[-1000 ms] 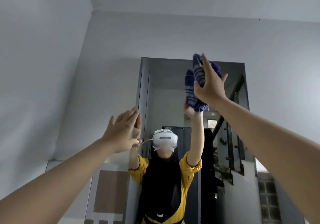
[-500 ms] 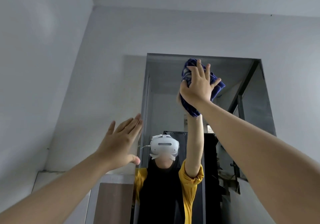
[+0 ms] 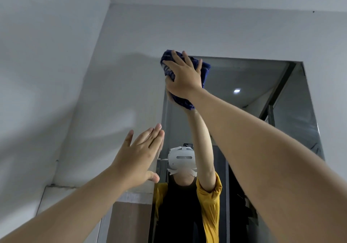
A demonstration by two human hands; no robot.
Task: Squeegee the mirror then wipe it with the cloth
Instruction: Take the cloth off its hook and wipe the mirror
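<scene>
A tall wall mirror [image 3: 262, 96] fills the middle and right of the head view. My right hand [image 3: 183, 75] presses a bunched blue striped cloth [image 3: 205, 69] flat against the mirror's top left corner. My left hand [image 3: 139, 156] is raised lower down by the mirror's left edge, fingers straight and together, holding nothing. I cannot tell if it touches the glass. No squeegee is in view.
The mirror reflects a person in a yellow and black top with a white headset [image 3: 181, 159], a ceiling light [image 3: 237, 90] and a stair railing. Plain grey walls [image 3: 56, 73] surround the mirror, with a corner to the left. A brown panel [image 3: 129, 222] sits below left.
My right hand has slid the cloth up and left across the glass to the top left corner. My left hand stayed open near the left edge.
</scene>
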